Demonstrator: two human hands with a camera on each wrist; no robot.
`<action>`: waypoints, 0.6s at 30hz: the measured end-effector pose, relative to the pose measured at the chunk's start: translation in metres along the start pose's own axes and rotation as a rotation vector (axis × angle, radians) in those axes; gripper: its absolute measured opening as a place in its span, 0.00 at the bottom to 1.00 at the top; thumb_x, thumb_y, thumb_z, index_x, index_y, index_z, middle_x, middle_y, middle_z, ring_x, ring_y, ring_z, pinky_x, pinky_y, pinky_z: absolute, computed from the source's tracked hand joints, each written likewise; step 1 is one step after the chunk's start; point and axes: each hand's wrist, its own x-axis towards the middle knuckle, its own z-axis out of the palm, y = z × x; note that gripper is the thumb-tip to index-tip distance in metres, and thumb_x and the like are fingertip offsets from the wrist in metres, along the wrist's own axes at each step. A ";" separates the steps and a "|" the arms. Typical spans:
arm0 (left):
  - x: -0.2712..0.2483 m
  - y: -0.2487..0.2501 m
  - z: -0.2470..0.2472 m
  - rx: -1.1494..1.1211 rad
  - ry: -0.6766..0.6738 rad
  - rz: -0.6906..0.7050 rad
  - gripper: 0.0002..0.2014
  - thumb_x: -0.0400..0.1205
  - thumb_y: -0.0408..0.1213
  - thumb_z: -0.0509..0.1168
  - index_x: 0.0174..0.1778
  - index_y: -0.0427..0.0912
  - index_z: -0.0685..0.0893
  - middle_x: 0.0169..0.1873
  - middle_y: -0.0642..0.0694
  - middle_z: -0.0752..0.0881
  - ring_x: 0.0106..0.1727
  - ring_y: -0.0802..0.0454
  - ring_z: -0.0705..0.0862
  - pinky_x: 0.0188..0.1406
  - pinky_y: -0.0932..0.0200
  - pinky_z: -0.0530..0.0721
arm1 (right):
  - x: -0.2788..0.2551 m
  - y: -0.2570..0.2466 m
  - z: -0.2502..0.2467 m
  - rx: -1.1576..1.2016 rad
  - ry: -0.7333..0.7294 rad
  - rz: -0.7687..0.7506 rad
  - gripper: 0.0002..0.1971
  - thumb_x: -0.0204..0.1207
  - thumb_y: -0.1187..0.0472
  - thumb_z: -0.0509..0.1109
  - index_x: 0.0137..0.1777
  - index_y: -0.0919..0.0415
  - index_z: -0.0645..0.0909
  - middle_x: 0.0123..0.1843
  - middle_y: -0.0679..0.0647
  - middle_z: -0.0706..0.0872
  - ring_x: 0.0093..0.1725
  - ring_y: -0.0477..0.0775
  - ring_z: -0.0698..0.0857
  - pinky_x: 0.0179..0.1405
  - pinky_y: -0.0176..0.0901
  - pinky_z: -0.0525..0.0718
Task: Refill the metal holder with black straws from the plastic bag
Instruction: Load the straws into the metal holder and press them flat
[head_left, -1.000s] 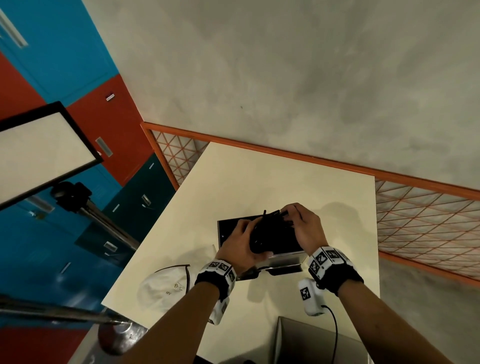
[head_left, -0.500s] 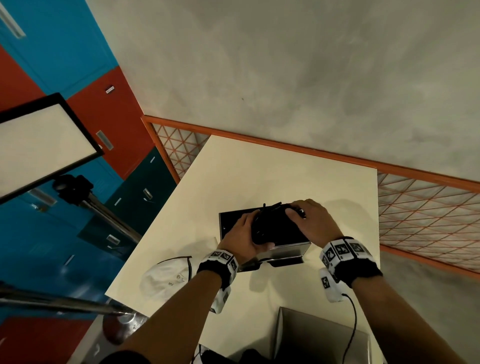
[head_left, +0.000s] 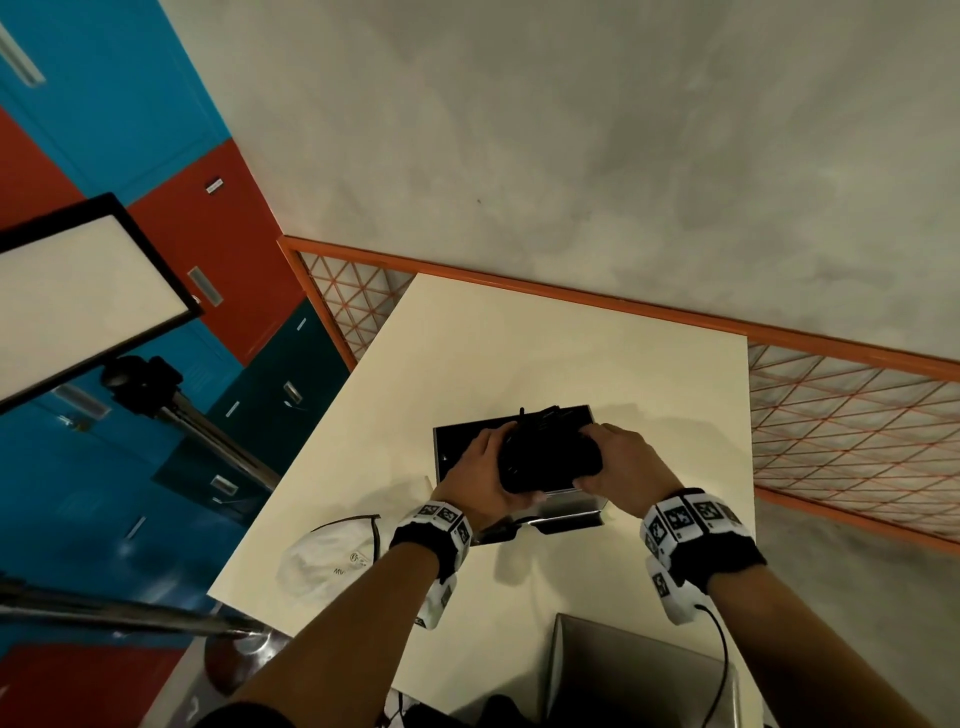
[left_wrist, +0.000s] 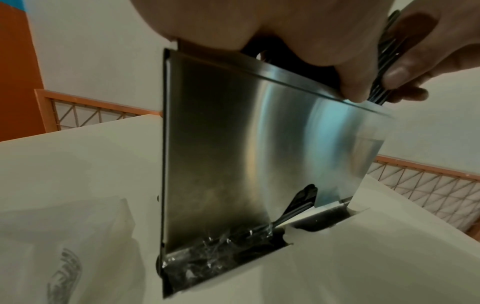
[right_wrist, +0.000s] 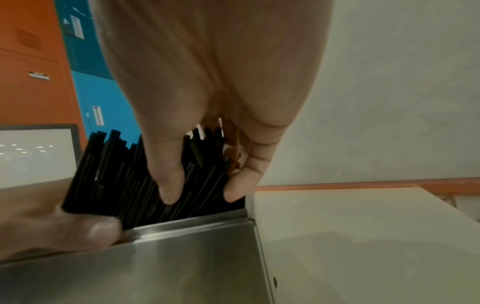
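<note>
straws (black) fill metal holder — both hands, left hand and right hand, grip them.

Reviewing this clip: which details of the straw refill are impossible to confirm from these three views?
- How deep the black straws reach inside the metal holder: its steel wall hides them in both wrist views.
- How full the holder is: in the head view the left hand, right hand and the bundle cover its opening.
- Whether the plastic bag still holds straws: too small and pale in the head view.
</note>
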 end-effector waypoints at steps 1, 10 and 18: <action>0.000 0.000 0.000 -0.011 0.012 -0.005 0.50 0.68 0.61 0.79 0.84 0.55 0.61 0.74 0.55 0.72 0.71 0.52 0.77 0.67 0.60 0.76 | -0.001 -0.003 0.000 0.016 0.007 -0.025 0.27 0.65 0.56 0.78 0.65 0.54 0.77 0.57 0.52 0.86 0.55 0.58 0.85 0.50 0.48 0.84; 0.005 -0.006 0.004 -0.132 0.120 -0.111 0.43 0.69 0.59 0.79 0.77 0.53 0.69 0.73 0.55 0.76 0.71 0.56 0.78 0.71 0.56 0.79 | -0.004 -0.011 0.010 0.508 0.131 0.206 0.32 0.67 0.50 0.81 0.70 0.51 0.73 0.55 0.48 0.86 0.53 0.51 0.86 0.52 0.38 0.79; 0.006 -0.004 0.002 -0.142 0.096 -0.098 0.45 0.69 0.54 0.82 0.78 0.49 0.69 0.73 0.51 0.75 0.71 0.53 0.78 0.71 0.54 0.80 | -0.012 -0.024 0.030 0.436 0.137 0.185 0.31 0.68 0.46 0.79 0.70 0.53 0.76 0.57 0.54 0.89 0.57 0.58 0.87 0.53 0.41 0.81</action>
